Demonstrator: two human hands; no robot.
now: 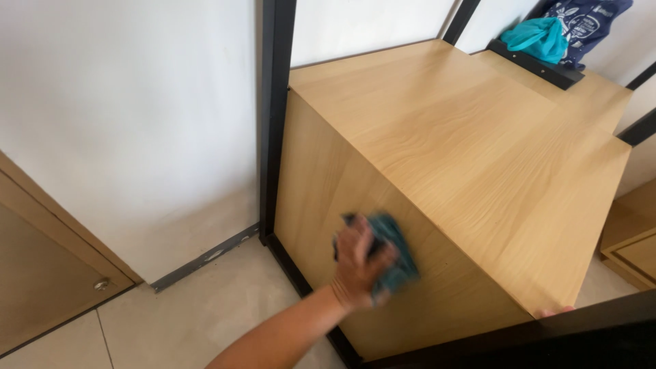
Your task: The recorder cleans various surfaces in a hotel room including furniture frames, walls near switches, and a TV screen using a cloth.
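A hand presses a teal cloth against the side of a wooden cabinet.

The person's left hand reaches in from the lower edge, fingers spread and curled over a crumpled teal cloth, holding it flat against the light wooden side panel of the cabinet, low down and near its front corner. At the cabinet's lower right edge only the fingertips of the right hand show, touching the wood beside a black frame bar; whether they grip anything cannot be told. A black upright post stands against the white wall just left of the cabinet. On the far end of the top lie a second teal cloth and a dark blue printed bag. The floor is pale tile.
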